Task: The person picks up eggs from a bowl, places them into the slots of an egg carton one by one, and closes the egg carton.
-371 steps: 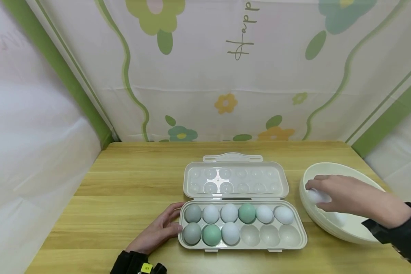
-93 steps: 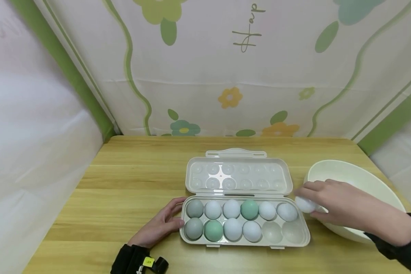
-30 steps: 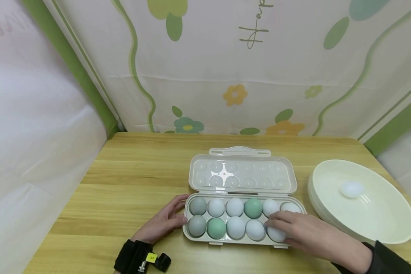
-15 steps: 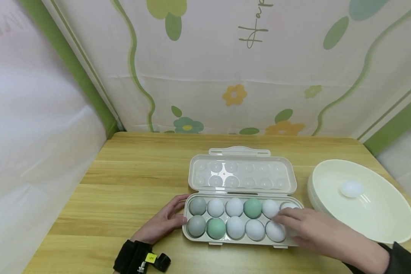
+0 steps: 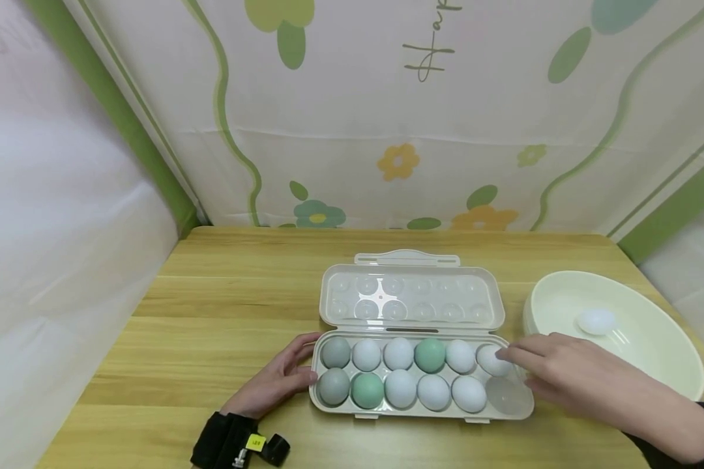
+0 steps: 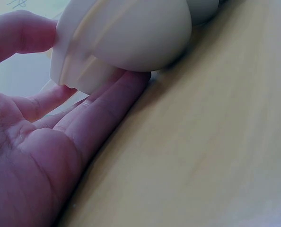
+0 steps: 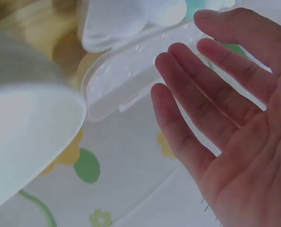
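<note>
An egg carton [image 5: 410, 404], pale plastic with its lid [image 5: 413, 296] laid back, lies on the table. Its cups hold grey eggs [image 5: 335, 352], green eggs [image 5: 430, 355] and several white eggs [image 5: 469, 394]; the front right cup [image 5: 507, 395] is empty. My left hand [image 5: 272, 381] grips the carton's left end, its thumb at the rim and its fingers reaching under, as the left wrist view shows. Nothing is in my right hand [image 5: 592, 378], whose fingers are spread and relaxed in the right wrist view, between carton and bowl. One white egg [image 5: 597, 322] lies in the cream bowl [image 5: 674, 332].
The wooden table [image 5: 229, 280] carries the carton in the middle and the bowl at the right. A white cloth with printed flowers [image 5: 340, 98] hangs along the table's far edge, with more white cloth [image 5: 64, 260] at the left.
The white egg my right hand carried from the bowl now sits in the front row's fifth cup. That hand has let go and moved right. My left hand keeps its place.
</note>
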`<act>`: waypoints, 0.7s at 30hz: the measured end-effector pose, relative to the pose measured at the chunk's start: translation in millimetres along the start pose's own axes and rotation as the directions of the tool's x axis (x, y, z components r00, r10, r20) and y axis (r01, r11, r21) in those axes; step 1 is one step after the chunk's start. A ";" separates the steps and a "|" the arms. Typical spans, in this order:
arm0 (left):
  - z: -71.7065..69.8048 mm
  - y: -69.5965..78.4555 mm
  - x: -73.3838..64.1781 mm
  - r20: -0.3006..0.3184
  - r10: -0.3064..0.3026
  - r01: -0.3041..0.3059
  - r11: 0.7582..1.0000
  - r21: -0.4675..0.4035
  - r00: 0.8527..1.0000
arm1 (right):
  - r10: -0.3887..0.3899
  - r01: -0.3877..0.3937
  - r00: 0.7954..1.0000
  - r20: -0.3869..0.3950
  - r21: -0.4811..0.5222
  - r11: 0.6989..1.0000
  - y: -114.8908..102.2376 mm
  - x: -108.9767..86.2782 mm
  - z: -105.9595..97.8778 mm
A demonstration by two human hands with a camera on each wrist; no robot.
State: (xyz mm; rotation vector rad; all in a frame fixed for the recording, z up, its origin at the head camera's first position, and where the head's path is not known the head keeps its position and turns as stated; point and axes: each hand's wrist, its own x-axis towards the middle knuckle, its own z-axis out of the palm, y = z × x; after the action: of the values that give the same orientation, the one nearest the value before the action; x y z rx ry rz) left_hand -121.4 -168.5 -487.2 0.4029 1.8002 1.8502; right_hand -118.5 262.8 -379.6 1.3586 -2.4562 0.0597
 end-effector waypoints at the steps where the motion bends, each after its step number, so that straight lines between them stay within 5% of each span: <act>1: 0.0 -0.1 -0.1 0.000 0.001 -0.001 1.000 -0.001 1.000 | 0.011 -0.011 1.000 -0.002 -0.008 1.000 1.7 -0.6 -2.0; 14: -0.5 -0.8 -0.3 0.006 0.018 -0.018 1.000 -0.009 1.000 | 0.139 -0.132 0.987 0.086 -0.074 0.988 26.9 -12.7 -14.3; 21: -0.3 -0.6 0.0 0.001 0.012 -0.012 1.000 -0.005 1.000 | 0.282 -0.277 0.930 0.234 -0.055 0.959 48.6 -24.9 -13.7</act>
State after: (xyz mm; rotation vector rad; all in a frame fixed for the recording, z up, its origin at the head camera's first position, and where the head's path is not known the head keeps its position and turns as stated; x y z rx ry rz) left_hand -121.4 -168.7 -487.9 0.4130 1.7959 1.8620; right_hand -143.0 312.3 -368.3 1.0489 -2.8305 -0.0671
